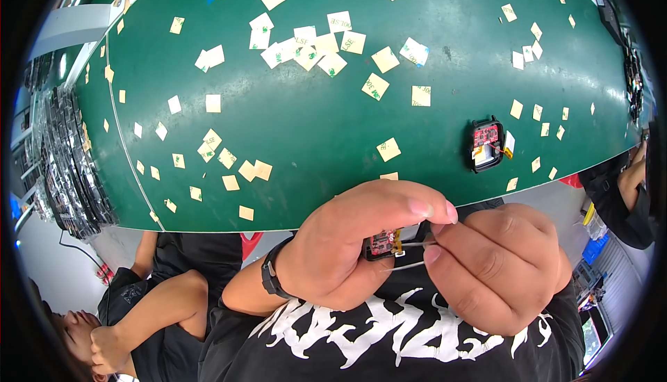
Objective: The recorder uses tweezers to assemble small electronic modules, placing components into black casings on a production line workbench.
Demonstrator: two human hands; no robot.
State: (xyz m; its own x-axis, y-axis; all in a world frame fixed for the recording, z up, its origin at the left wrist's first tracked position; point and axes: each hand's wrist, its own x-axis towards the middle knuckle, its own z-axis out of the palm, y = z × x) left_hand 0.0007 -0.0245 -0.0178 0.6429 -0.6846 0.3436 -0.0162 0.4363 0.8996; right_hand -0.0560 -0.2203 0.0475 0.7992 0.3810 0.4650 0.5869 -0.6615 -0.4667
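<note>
Close to my chest, just off the near table edge, my left hand (340, 239) is closed round a small electronic device (381, 244). It has a black case and a red circuit board, with a gold-coloured flex strip at its side; the rest is hidden by my fingers. My right hand (497, 264) pinches thin metal tweezers (408, 266), whose two slim prongs reach apart toward the board. On the table to the right lies a second opened device (488, 147), black-framed with a red board and a silvery battery (510, 143) beside it.
Many small cream release-paper squares (306, 41) are scattered over the green table (299, 125). Stacked dark trays (69, 159) stand at the left edge. A co-worker (160, 305) sits at the lower left, and another person's arm (631, 184) shows at the far right.
</note>
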